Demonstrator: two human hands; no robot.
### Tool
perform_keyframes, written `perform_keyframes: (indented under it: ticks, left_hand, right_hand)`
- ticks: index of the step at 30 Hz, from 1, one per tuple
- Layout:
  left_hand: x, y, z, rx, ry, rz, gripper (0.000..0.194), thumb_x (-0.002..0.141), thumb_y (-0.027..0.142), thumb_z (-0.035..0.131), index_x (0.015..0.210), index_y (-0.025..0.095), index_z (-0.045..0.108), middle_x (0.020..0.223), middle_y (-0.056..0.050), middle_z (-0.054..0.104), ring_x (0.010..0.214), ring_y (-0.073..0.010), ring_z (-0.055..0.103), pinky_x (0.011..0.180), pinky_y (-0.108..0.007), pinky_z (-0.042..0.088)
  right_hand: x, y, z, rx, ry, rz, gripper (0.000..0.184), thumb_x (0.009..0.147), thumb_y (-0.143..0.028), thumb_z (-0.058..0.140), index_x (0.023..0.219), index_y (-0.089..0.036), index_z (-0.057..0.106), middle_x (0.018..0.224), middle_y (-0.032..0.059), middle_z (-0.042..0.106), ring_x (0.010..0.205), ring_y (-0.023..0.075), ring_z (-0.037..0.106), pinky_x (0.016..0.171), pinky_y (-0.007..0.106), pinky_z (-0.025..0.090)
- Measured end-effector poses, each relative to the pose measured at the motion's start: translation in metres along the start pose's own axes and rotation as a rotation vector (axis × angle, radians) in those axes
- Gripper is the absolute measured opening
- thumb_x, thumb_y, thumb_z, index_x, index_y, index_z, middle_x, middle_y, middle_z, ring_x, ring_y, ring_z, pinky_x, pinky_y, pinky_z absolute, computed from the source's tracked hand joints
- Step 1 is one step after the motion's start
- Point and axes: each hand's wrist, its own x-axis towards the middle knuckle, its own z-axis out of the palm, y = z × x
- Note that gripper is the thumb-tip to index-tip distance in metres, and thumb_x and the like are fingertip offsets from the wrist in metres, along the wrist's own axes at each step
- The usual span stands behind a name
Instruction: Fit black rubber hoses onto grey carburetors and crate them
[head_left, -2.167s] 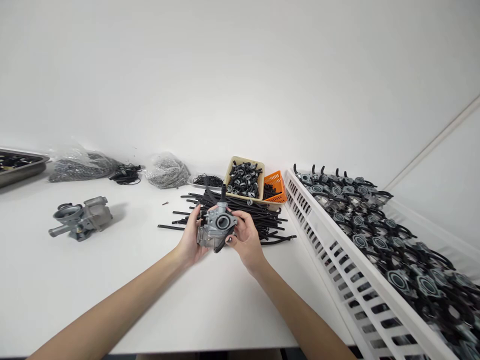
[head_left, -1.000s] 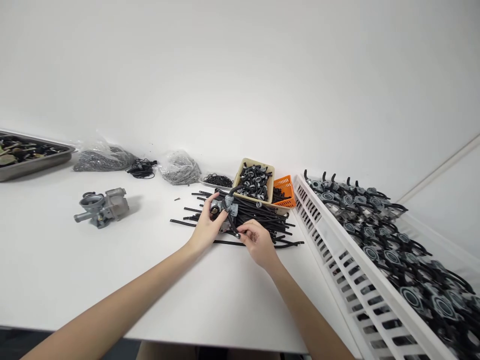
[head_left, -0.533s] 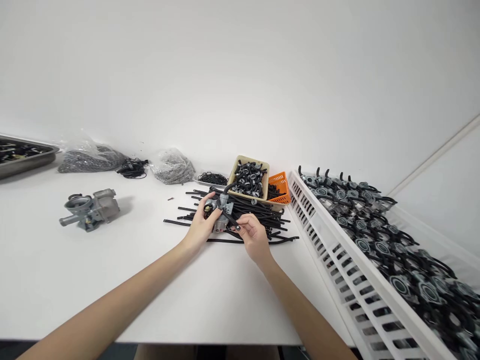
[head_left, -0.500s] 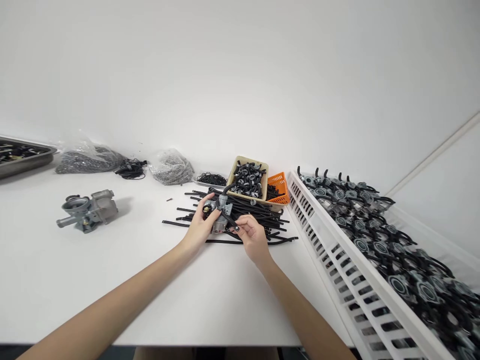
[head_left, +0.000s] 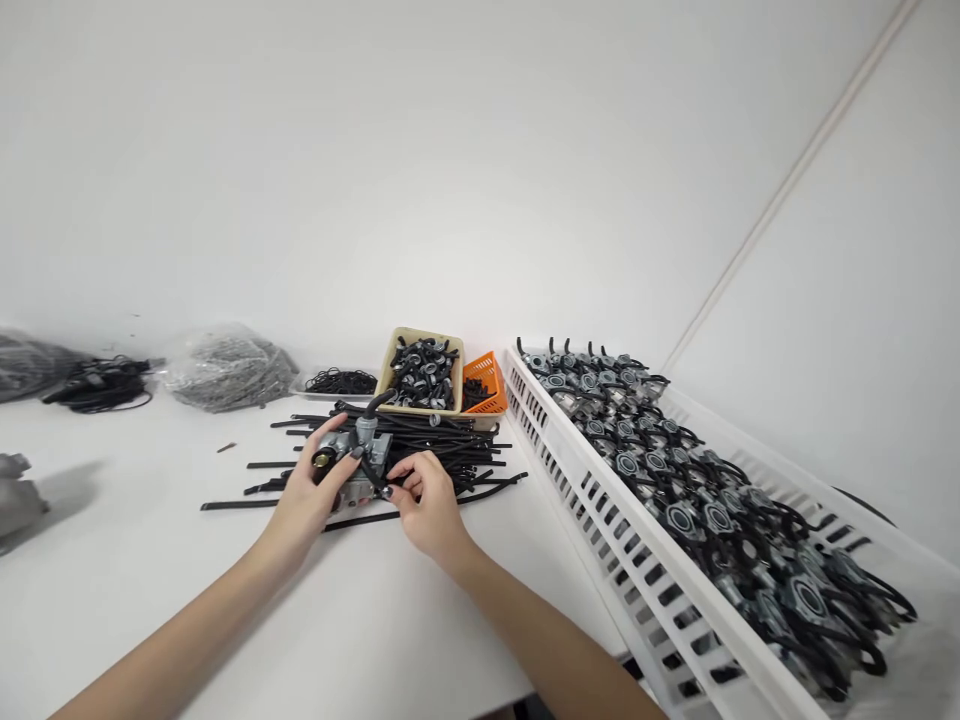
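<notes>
My left hand (head_left: 306,497) is closed around a grey metal carburetor (head_left: 366,432), with the thumb across its front. A short bent black tube sticks up from the carburetor's top. At its right side my right hand (head_left: 431,512) pinches a black rubber hose (head_left: 370,471) that runs down across the body; the fingertips partly hide the hose's end. Beneath and behind both hands lies a loose pile of black hoses (head_left: 427,440) on the white table (head_left: 322,640).
A white slatted crate (head_left: 600,470) full of carburetors stands at right. Behind the pile are a cream basket (head_left: 382,375) of black tubes with clips and an orange basket (head_left: 491,372). Plastic bags (head_left: 229,365) and a black bundle (head_left: 105,383) line the wall. Another carburetor (head_left: 19,500) sits at the left edge.
My view has turned right, so the table's things sit farther left and more of the crate shows. Both hands keep their hold on the carburetor and the hose.
</notes>
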Motion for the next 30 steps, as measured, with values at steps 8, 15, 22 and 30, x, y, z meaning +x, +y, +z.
perform_keyframes:
  ticks: [8,15,22,30]
  left_hand:
    - [0.000,0.001,0.002,0.038,0.054,-0.054,0.062,0.080,0.040,0.068,0.137,0.039,0.045,0.114,-0.003,0.065,0.075,-0.0155,0.066,0.061,-0.025,0.059]
    - [0.002,0.000,0.000,0.142,-0.009,-0.047,0.070,0.078,0.051,0.067,0.142,0.041,0.038,0.114,-0.002,0.067,0.082,-0.0199,0.071,0.072,-0.030,0.061]
    - [0.003,-0.014,-0.002,0.141,-0.080,0.056,0.072,0.075,0.061,0.065,0.139,0.039,0.042,0.140,-0.002,0.052,0.124,-0.0293,0.054,0.090,-0.031,0.056]
    - [0.017,-0.014,-0.005,-0.133,-0.295,-0.058,0.093,0.055,0.067,0.074,0.137,0.035,0.044,0.157,-0.003,0.031,0.129,-0.0435,0.046,0.076,-0.041,0.061]
  right_hand:
    - [-0.001,0.002,0.007,0.309,-0.126,0.141,0.075,0.070,-0.036,0.077,0.135,-0.023,0.041,0.129,0.0125,0.058,0.102,0.0218,0.062,0.085,0.037,0.052]
    - [0.009,0.007,0.007,0.652,-0.135,0.305,0.096,0.047,-0.054,0.088,0.128,-0.020,0.050,0.095,0.0071,0.074,0.087,0.0259,0.070,0.093,0.052,0.049]
    - [0.003,0.002,0.005,0.459,-0.189,0.115,0.109,0.048,-0.042,0.091,0.141,-0.027,0.036,0.130,0.0090,0.061,0.121,0.0272,0.058,0.103,0.045,0.045]
    - [-0.027,-0.050,-0.038,-0.280,0.108,-0.244,0.054,0.058,-0.026,0.085,0.107,-0.023,0.063,0.105,0.0051,0.071,0.096,0.0238,0.067,0.090,0.033,0.053]
